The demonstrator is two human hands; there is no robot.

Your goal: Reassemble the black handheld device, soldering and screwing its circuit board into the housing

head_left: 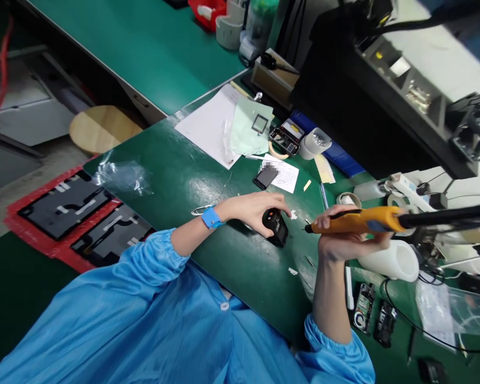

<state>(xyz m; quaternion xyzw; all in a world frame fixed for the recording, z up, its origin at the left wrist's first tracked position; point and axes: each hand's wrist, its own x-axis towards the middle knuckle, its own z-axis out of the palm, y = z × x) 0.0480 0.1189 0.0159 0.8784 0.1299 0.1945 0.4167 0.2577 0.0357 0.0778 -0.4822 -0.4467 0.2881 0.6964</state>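
Observation:
My left hand (250, 208), with a blue wrist strap (212, 218) at its wrist, grips a small black handheld device (280, 230) that has an orange button. The device rests on the green bench. To the right, my right hand (338, 242) is closed around an orange electric screwdriver (358, 221). Its dark tip points left toward the device and stays apart from it. A black cable runs from the tool's back end to the right edge. White scraps (293, 271) lie near the device.
A phone-like device (266, 176) lies on a white note beyond my left hand. Opened device halves (364, 306) lie at the lower right near a white roll (392, 260). Red-wrapped dark panels (64, 205) sit left. A black shelf unit (356, 101) overhangs the back.

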